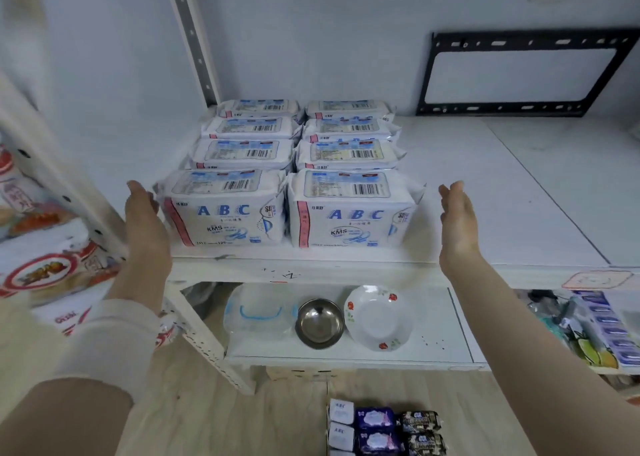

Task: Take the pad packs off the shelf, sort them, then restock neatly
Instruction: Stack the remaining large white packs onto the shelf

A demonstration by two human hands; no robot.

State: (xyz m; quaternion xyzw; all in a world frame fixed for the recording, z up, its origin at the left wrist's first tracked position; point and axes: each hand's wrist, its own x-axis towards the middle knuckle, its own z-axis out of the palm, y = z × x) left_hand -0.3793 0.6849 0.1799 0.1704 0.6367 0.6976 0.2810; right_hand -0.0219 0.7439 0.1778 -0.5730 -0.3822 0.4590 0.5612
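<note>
Eight white ABC pad packs (346, 154) are stood on the white shelf (485, 192) in two columns of four, running from front edge to back wall, barcodes upward. The left hand (143, 220) is held released, fingers straight, just beside the outer side of the front-left pack (221, 210); whether it touches cannot be told. The right hand (457, 220) is likewise released and flat, palm turned inward, held apart from the front-right pack (353, 210). Nothing is grasped by either hand. On the lower shelf (443, 338) a clear plastic container (258, 312), a steel bowl (320, 322) and a flowered plate (379, 319) are set side by side. Smaller packs (377, 428), white, purple and dark, are laid in rows on the floor (242, 421).
</note>
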